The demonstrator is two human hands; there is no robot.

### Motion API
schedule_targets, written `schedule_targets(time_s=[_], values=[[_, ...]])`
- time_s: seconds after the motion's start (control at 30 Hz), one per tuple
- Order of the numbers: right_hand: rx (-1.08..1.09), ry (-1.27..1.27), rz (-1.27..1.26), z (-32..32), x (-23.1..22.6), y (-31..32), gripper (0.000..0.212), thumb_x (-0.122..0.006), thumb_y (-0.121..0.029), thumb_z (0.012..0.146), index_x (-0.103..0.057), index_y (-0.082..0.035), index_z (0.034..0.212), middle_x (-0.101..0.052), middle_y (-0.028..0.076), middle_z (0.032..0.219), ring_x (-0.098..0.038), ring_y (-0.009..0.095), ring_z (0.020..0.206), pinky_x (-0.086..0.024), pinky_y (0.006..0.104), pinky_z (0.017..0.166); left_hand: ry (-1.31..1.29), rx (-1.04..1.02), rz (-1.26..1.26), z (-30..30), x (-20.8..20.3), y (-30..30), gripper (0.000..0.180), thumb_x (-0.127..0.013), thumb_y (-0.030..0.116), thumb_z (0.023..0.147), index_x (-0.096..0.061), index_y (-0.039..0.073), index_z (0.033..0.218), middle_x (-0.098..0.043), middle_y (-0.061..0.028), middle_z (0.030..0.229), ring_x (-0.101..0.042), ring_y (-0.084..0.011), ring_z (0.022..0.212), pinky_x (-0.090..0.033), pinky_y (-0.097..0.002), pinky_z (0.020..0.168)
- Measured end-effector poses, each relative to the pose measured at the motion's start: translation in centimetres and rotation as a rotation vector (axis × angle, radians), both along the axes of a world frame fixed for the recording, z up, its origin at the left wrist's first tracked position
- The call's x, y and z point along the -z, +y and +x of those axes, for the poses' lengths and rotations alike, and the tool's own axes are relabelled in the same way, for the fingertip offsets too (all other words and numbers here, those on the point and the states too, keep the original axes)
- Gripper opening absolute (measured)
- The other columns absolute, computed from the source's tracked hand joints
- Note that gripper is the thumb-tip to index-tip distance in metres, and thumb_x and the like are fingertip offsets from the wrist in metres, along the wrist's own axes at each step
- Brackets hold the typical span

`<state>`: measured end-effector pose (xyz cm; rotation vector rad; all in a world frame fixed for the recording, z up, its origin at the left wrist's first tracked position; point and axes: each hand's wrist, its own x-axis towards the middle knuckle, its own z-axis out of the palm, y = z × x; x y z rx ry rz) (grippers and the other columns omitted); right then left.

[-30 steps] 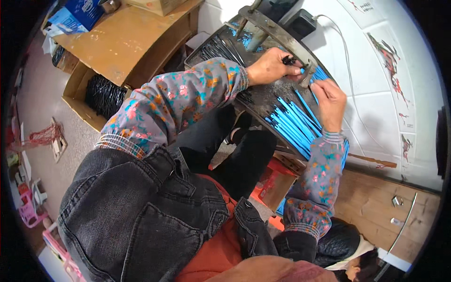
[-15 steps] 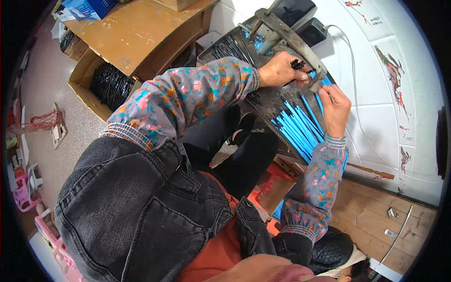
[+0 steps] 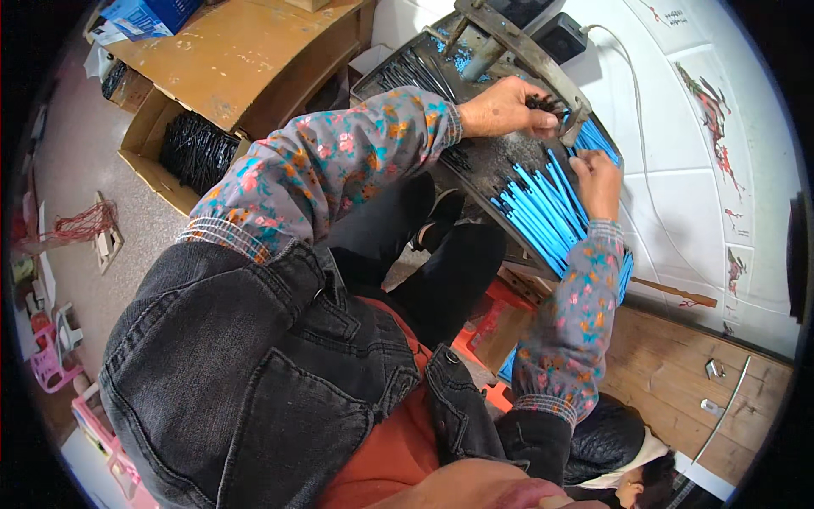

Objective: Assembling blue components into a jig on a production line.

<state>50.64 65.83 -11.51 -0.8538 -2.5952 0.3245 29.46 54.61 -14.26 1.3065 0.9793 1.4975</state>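
My left hand (image 3: 507, 109) is closed around a small bundle of thin black rods (image 3: 543, 103), beside the lower end of a metal frame (image 3: 526, 41). Its thumb points toward the frame's foot. My right hand (image 3: 599, 183) is lower and to the right, fingers pinched together; whatever they hold is hidden. Left of it, many slim blue sticks with dark tips (image 3: 538, 216) lie fanned on a dark metal worktop (image 3: 500, 161). More blue sticks (image 3: 596, 141) lie behind the frame's foot, close to the wall.
Loose black rods (image 3: 420, 75) and blue bits (image 3: 460, 58) are on the worktop's far end. A cardboard box of black rods (image 3: 197, 153) stands by a brown table (image 3: 246, 59). A black device with a cable (image 3: 560, 38) is against the tiled wall. Another person (image 3: 606, 450) is at lower right.
My right hand has drawn back from the metal frame's foot, down toward me. My left hand has turned slightly, still holding the black rods. The view has shifted a little.
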Motion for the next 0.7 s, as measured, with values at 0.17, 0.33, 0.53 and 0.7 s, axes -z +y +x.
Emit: schedule_targets(time_s=[0.17,0.33,0.53,0.7], values=[[-0.01,-0.155,0.166,-1.0,0.7,-0.1,0.013,-0.056,-0.009,0.074,-0.06,0.002,0.08,-0.06,0.022,0.085,-0.057,0.039,0.08,-0.045,0.0433,0.073,-0.06,0.008,0.022,-0.1,-0.2,-0.6,0.021,-0.054,0.015,0.09,-0.059,-0.001,0.103,-0.063,-0.0055,0.087,-0.058,-0.0105,0.08,-0.049,-0.0258,0.079],[0.036,0.217,-0.13,-1.2,-1.9,-3.6,0.018,-0.058,-0.008,0.078,-0.063,0.003,0.091,-0.058,0.009,0.069,-0.053,0.015,0.059,-0.042,0.0293,0.055,-0.037,0.005,0.141,-0.3,-0.2,-0.6,0.02,-0.054,0.014,0.09,-0.059,0.0,0.104,-0.063,-0.004,0.088,-0.057,-0.0097,0.085,-0.046,-0.0259,0.085],[0.092,0.411,-0.587,-1.8,-2.3,-5.7,0.018,-0.058,-0.013,0.086,-0.064,0.003,0.089,-0.052,-0.002,0.064,-0.041,0.003,0.052,-0.03,0.0181,0.045,-0.111,-0.048,0.019,0.2,-0.8,-0.7,0.016,-0.052,0.01,0.09,-0.056,-0.002,0.101,-0.063,-0.0066,0.089,-0.059,-0.0129,0.085,-0.048,-0.0279,0.082],[0.096,0.528,-0.791,-3.2,-2.3,-6.5,0.015,-0.059,-0.013,0.086,-0.063,0.001,0.089,-0.054,0.0,0.065,-0.038,0.002,0.044,-0.025,0.0179,0.037,-0.198,-0.03,0.065,0.0,0.3,0.2,0.015,-0.052,0.007,0.089,-0.053,-0.004,0.099,-0.064,-0.0104,0.088,-0.062,-0.0175,0.082,-0.052,-0.0309,0.077]])
